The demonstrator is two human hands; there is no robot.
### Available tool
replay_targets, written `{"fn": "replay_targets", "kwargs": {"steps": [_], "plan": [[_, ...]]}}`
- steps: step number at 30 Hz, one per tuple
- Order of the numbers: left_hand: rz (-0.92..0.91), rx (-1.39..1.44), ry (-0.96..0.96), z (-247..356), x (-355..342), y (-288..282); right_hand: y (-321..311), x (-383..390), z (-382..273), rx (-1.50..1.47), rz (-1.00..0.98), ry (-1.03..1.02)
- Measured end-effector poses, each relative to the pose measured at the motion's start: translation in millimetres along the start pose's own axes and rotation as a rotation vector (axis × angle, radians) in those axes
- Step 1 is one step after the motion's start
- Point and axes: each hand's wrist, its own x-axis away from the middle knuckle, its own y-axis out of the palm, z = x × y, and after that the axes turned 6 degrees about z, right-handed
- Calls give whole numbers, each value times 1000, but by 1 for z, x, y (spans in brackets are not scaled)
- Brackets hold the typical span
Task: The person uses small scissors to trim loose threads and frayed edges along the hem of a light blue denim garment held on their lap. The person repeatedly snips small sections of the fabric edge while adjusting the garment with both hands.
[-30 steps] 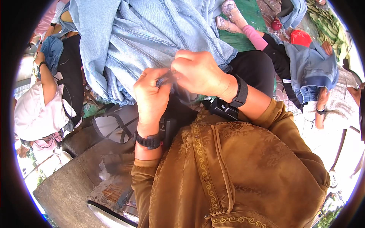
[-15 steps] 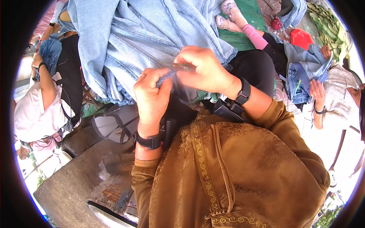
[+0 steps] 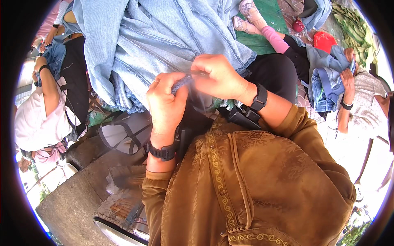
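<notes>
Nearest to us, below the light-blue denim cloth [image 3: 160, 33], spreads our brown patterned top [image 3: 262, 172], with gold-scrolled trim [image 3: 218, 176] running down it. Between that top and the cloth, our hands stand close together, a black band [image 3: 162, 153] on each wrist. Our left hand [image 3: 166, 98] has its fingers curled in, thumb and forefinger pinched on a small frayed denim edge [image 3: 179, 84]; whether it joins the big cloth, we cannot tell. Our right hand [image 3: 219, 78] has bent fingers with a blur at the tips, so we cannot tell what they grip, if anything, or how far apart they are. Below the cloth's left part we see a grey-and-white thing with dark straps [image 3: 123, 133]. The cloth lies in loose folds past our hands, and a green mat [image 3: 262, 43] shows to its right. Farther out, left of the cloth, sits a person in a white top [image 3: 41, 119]; well to its right, another person's hand [image 3: 348, 80] touches blue denim [image 3: 326, 88], near a red thing [image 3: 325, 42].
</notes>
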Motion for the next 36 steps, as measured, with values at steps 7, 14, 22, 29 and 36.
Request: {"fn": "replay_targets", "kwargs": {"steps": [7, 14, 22, 29, 36], "plan": [[27, 37, -27, -15, 7, -1, -9, 7, -20, -579, -72, 462], [36, -6, -92, -14, 17, -2, -18, 5, -26, -527, -41, 458], [143, -38, 26, -12, 22, 0, -5, -9, -23, -6, -38, -95], [156, 21, -38, -12, 23, 0, 13, -5, -9, 119, -104, -113], [148, 69, -59, -21, 27, 1, -17, 6, -15, -439, -147, 386]]}}
